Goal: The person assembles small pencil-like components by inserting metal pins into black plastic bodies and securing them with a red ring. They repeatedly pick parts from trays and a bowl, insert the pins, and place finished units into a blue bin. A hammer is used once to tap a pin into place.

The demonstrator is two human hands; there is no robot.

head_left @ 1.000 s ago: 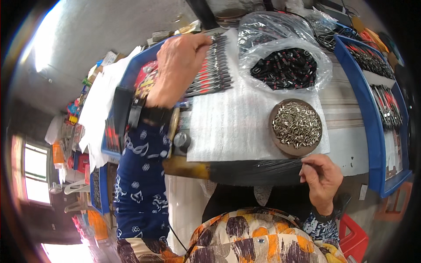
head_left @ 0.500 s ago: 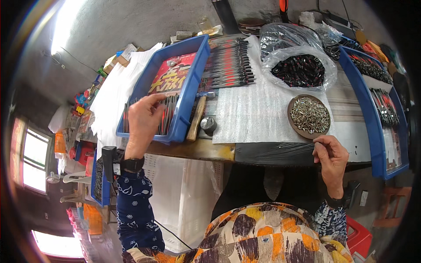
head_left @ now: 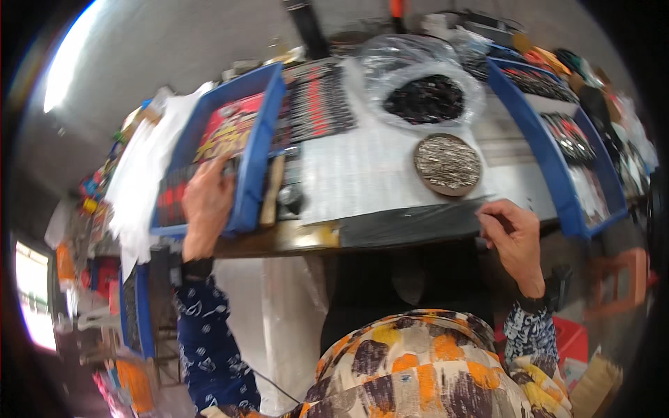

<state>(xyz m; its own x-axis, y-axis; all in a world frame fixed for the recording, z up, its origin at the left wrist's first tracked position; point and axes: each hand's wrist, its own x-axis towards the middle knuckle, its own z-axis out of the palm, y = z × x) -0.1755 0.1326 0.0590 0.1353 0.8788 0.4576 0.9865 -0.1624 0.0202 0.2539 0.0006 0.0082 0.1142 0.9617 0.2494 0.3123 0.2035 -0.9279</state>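
Observation:
My left hand (head_left: 208, 202) is over the near end of a blue tray (head_left: 259, 150) at the left, by a row of slim black-and-red pieces (head_left: 171, 198). Its fingers are bent and blurred, so any hold is unclear. By the table's front edge, my right hand (head_left: 512, 233) is closed in a pinch. Whatever is between its fingertips is too small and smeared to name. Beyond that hand sits a round brown dish (head_left: 417, 167) full of small silvery metal parts (head_left: 449, 164).
More slim black-and-red pieces (head_left: 317, 104) lie in rows beside the tray. A clear plastic bag (head_left: 474, 97) holds dark parts. Another blue tray (head_left: 540, 153) stands right. A wooden handle (head_left: 273, 189) and a dark metal lump (head_left: 291, 200) lie near the left tray.
The whole view has shifted, so the table's things appear further left, and the picture is blurred. My left hand stays over the left tray; my right hand stays pinched by the edge.

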